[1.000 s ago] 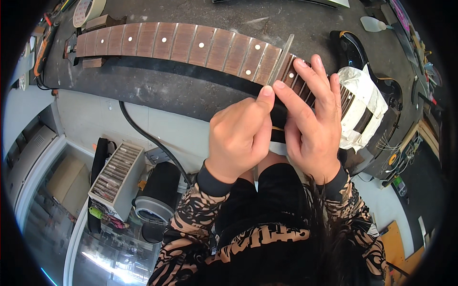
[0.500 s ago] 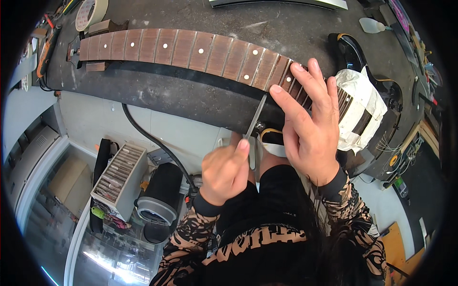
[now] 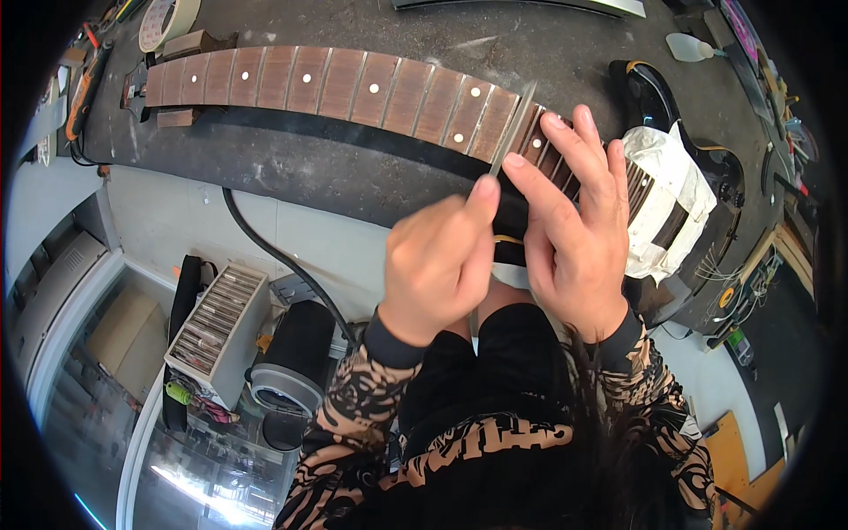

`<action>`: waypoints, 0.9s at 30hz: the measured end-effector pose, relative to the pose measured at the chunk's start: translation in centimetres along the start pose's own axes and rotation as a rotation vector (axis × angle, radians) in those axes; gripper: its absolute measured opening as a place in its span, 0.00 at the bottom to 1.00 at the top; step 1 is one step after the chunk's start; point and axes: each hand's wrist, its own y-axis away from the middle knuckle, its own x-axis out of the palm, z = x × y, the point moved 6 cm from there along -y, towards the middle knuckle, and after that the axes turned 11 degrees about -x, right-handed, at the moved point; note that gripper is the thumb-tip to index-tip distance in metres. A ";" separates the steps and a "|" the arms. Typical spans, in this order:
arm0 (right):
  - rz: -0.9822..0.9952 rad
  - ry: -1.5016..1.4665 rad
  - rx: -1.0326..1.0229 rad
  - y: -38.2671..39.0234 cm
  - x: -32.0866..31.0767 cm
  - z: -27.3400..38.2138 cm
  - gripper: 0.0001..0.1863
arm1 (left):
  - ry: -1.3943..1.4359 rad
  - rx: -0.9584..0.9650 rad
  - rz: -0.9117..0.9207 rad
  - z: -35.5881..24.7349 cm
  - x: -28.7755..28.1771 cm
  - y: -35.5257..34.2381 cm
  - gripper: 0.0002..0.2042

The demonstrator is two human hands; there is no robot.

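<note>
A dark electric guitar (image 3: 647,97) lies on the bench, its brown fretboard (image 3: 396,102) with white dot inlays running leftward to the headstock, propped near a wooden block (image 3: 177,118). White masking paper and tape (image 3: 671,212) cover part of the body. My left hand (image 3: 437,261) is closed on a slim metal file (image 3: 519,119), which lies across the fretboard along a fret near the body end. My right hand (image 3: 579,234) has its fingers spread, the tips resting on the fretboard just right of the file, around the upper frets.
The dark workbench (image 3: 291,168) holds a tape roll (image 3: 162,24), orange-handled tools (image 3: 87,97) at left and a squeeze bottle (image 3: 687,47) at upper right. Below stand a box of slotted contents (image 3: 212,327), a black cylindrical container (image 3: 291,362) and a hanging cable (image 3: 269,247).
My left hand has pulled the file down toward me off the fretboard, then pushed it back up across the same spot. My right hand has barely moved.
</note>
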 end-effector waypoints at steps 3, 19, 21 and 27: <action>0.036 0.006 0.007 0.3 0.1 -0.1 0.38 | -0.052 -0.010 0.000 0.2 -1.0 3.7 0.26; 0.041 0.014 0.020 -0.3 -0.3 0.4 0.38 | -0.040 -0.106 0.029 -1.3 0.2 -1.9 0.24; 0.039 0.005 0.043 -0.2 -0.4 0.1 0.38 | -0.012 -0.119 0.058 -1.1 0.4 -1.8 0.22; 0.033 0.026 0.006 -0.1 -0.1 0.2 0.39 | -0.060 -0.128 0.038 -1.8 -1.2 1.8 0.22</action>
